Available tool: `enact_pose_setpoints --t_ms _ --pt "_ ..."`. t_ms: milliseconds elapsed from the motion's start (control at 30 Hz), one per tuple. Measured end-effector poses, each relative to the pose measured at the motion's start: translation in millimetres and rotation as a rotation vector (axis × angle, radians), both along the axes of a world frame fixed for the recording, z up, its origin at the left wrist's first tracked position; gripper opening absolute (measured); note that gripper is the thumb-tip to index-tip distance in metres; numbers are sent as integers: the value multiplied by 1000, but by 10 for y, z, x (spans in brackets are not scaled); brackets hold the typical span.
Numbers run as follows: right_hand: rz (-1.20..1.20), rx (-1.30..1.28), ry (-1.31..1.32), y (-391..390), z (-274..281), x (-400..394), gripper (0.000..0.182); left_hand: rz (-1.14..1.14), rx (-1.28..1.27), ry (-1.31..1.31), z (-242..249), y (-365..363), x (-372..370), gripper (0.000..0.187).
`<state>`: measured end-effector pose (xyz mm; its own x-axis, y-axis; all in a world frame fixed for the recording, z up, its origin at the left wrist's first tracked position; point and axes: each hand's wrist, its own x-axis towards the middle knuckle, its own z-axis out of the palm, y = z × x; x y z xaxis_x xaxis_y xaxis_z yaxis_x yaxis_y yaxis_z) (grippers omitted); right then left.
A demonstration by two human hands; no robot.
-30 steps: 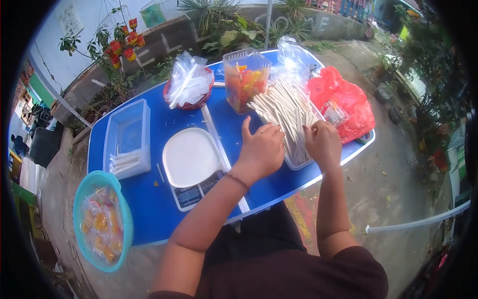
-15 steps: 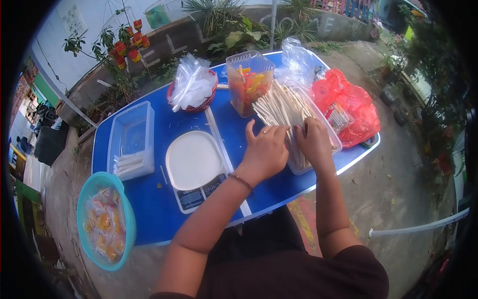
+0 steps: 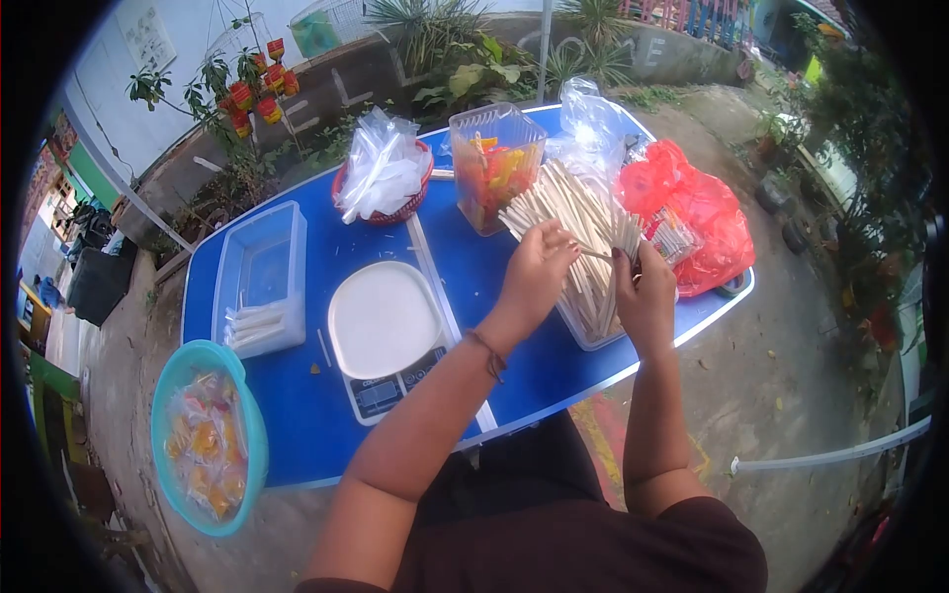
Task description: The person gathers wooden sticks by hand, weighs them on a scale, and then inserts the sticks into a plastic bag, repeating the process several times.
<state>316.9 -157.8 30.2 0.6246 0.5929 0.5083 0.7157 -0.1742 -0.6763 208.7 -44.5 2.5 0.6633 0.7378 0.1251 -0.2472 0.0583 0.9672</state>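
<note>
A heap of thin pale sticks (image 3: 568, 203) fills a clear plastic tub (image 3: 600, 345) at the right of the blue table. Over the tub, my right hand (image 3: 645, 295) grips a small upright bundle of these sticks (image 3: 623, 232) between thumb and fingers. My left hand (image 3: 539, 267), wearing a dark bracelet, is beside it with thumb and fingertips pinched together. One stick appears to run from those fingertips toward the bundle. Left of my forearm sits a white kitchen scale (image 3: 386, 318) with a round-cornered plate and buttons at its front.
On the blue table (image 3: 297, 405) stand a clear container of red and yellow packets (image 3: 484, 183), a red basket of plastic bags (image 3: 384, 178), a red plastic bag (image 3: 707, 227) and a clear tub with bagged white sticks (image 3: 259, 282). A turquoise basin of packets (image 3: 210, 440) is at front left.
My right hand has lifted a bundle of sticks upright from the heap. My left hand has moved slightly right and up, its fingers now pinched closer to the bundle.
</note>
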Motion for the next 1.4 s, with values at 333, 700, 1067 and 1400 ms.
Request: enact_pose_setpoints --t_ms 333,700,1067,1400 --pt "15 -5 -116 -12 -57 2 16 -44 -561 -221 306 -102 190 46" --pt "100 -34 -26 -51 -51 31 20 -60 -545 -122 269 -42 276 15" --pt "145 -72 56 -6 -114 54 22 -138 -550 -227 356 -146 454 27" --pt "223 -64 143 -98 -81 70 15 -216 -216 -110 176 -102 418 28"
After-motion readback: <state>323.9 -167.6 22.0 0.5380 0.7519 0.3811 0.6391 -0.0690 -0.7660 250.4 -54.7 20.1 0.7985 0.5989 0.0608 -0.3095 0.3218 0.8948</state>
